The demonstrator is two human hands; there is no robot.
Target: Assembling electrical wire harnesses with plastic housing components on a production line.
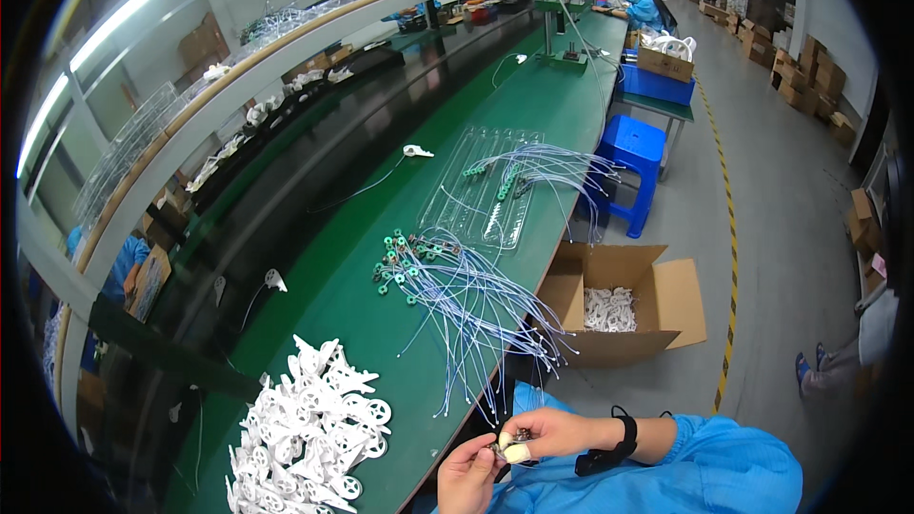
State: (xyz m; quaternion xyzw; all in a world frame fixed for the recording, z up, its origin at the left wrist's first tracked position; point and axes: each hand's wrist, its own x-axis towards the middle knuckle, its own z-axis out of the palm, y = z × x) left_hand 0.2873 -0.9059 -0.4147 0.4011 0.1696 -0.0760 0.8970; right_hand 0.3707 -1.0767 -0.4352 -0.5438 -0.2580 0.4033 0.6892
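Note:
My left hand (pixel 466 478) and my right hand (pixel 557 434) meet at the bench's front edge, fingertips pinched together on something small and dark. The fingers mostly hide it, so its kind cannot be told. Pale yellow finger covers sit on my right thumb and forefinger, and a black band (pixel 609 452) circles that wrist. Just beyond my hands lies a bundle of thin white-blue wires (pixel 476 300) with green rings at their far ends. To the left is a heap of white plastic parts (pixel 309 433), with round spoked ends and pointed tips.
A clear plastic tray (pixel 447 171) holds more ringed wires (pixel 552 162). White parts with wires lie on the dark conveyor (pixel 324 238) at left. On the right stand an open carton (pixel 609 347) of white parts and a blue stool (pixel 633 148). Workers in blue (pixel 643 9) sit farther along.

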